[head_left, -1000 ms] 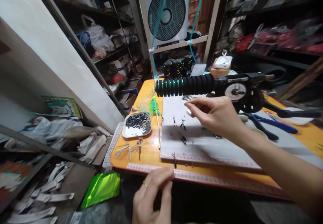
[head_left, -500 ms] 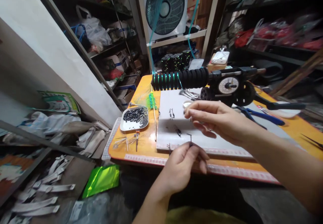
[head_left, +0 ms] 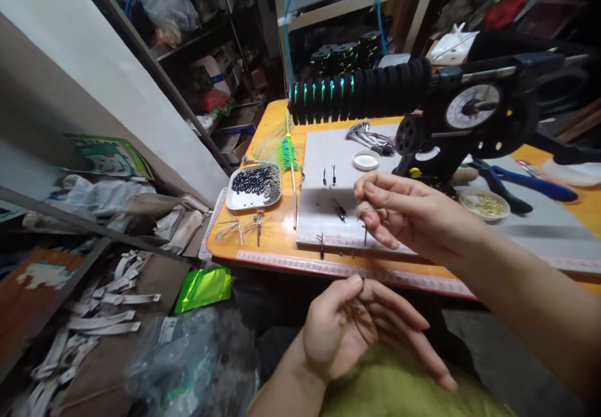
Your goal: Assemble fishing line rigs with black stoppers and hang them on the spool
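Observation:
My left hand [head_left: 361, 329] is in front of the table edge, palm turned up. Its thumb and forefinger meet at the tips; the other fingers stretch out. Whatever is in that pinch is too small to make out. My right hand [head_left: 404, 213] hovers above the board, thumb and fingertips pressed together; what they hold, if anything, is hidden. Just under its fingers, a thin dark piece [head_left: 365, 236] shows at the board's front edge. A similar dark piece [head_left: 322, 246] is to the left, and small black parts [head_left: 339, 210] lie on the grey board [head_left: 312, 216].
A white tray [head_left: 241, 200] of black capsule-like pieces stands left. Behind my hands, a black machine [head_left: 474, 107] carries a ribbed roller [head_left: 375, 91] wound with green line. A dish of gold-coloured bits [head_left: 484, 205], blue-handled pliers [head_left: 535, 182] and a white lid [head_left: 366, 160] lie nearby.
The view has tilted down and come closer. My left hand has moved back from the board's edge towards my lap and its fingers have spread. My right hand's fingers have curled in more.

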A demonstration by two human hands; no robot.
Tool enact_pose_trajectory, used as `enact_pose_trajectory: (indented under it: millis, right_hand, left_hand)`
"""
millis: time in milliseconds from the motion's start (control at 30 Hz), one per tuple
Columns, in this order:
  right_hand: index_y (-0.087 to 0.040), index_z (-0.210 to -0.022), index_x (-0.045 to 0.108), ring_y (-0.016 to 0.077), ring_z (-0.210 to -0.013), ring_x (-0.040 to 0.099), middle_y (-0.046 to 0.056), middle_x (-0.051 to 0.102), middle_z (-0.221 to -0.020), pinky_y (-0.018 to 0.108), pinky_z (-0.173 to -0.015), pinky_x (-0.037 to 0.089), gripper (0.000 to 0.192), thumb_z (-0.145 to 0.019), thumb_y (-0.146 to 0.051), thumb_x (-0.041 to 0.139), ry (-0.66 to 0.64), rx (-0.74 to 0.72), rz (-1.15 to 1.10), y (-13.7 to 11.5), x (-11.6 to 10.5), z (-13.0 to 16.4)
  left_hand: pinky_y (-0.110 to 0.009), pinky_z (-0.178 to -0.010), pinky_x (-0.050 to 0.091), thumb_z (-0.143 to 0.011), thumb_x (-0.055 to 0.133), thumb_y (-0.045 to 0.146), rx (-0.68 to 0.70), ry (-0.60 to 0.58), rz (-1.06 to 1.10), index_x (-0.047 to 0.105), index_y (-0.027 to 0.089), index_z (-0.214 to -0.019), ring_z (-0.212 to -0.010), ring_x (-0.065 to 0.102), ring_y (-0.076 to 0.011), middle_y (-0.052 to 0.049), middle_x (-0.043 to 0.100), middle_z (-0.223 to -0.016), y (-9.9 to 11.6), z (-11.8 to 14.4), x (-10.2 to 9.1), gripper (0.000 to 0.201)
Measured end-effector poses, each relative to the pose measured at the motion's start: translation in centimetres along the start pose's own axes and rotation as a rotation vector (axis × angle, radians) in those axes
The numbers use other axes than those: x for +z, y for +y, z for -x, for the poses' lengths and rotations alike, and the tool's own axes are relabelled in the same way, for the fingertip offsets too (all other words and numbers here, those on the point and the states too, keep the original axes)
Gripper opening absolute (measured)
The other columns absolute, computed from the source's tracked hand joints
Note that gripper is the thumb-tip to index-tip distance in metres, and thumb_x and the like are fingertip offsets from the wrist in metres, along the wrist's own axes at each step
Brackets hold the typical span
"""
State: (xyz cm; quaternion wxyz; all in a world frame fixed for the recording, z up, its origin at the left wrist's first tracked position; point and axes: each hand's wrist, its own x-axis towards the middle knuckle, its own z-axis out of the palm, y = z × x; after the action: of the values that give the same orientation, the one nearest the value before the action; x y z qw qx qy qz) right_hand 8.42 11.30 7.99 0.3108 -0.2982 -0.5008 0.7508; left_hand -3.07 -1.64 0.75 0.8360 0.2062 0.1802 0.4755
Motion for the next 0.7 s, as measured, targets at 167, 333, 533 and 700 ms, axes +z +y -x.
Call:
enact_pose_trajectory:
  millis: [167,333,533,700]
  right_hand:
    - [-0.022,-0.082,0.062,0.0088,-0.043,0.053,-0.003,0.060,-0.058,0.020,-0.038,0.039,0.036,-0.071,-0.046,0.087,-0.018,0.002,-0.027,0.0,-0.2,0.0]
    - [-0.021,-0.083,0.064,0.0089,-0.045,0.055,-0.002,0.061,-0.059,0.019,-0.038,0.040,0.032,-0.073,-0.043,0.086,-0.013,0.007,-0.059,0.4,-0.4,-0.3]
    - [-0.021,-0.080,0.064,0.0070,-0.039,0.051,-0.002,0.065,-0.060,0.019,-0.036,0.035,0.034,-0.073,-0.047,0.086,-0.025,-0.032,0.000,-0.3,-0.2,0.1]
    - [-0.017,-0.087,0.072,0.0027,-0.044,0.043,0.002,0.068,-0.078,0.019,-0.038,0.029,0.029,-0.086,-0.046,0.076,-0.021,-0.223,0.302,-1.7,-0.7,0.5]
  left_hand:
    - [-0.037,-0.069,0.053,-0.083,0.049,0.056,-0.044,-0.015,0.025,0.079,0.008,-0.084,-0.062,0.074,-0.0283,-0.017,0.077,-0.068,0.2,0.3,0.1,0.056]
    - [-0.037,-0.071,0.053,-0.084,0.049,0.056,-0.061,-0.034,0.034,0.078,0.008,-0.085,-0.063,0.074,-0.0283,-0.017,0.077,-0.068,-0.3,0.6,-0.2,0.057]
    - [-0.041,-0.087,0.055,-0.092,0.050,0.051,0.104,-0.024,-0.200,0.077,0.009,-0.112,-0.083,0.076,-0.0276,-0.017,0.079,-0.097,0.6,0.7,-0.3,0.054]
    - [-0.043,-0.100,0.050,-0.097,0.060,0.034,0.492,0.085,-0.761,0.052,0.014,-0.144,-0.107,0.071,-0.0289,-0.015,0.077,-0.110,3.5,-1.0,0.0,0.052]
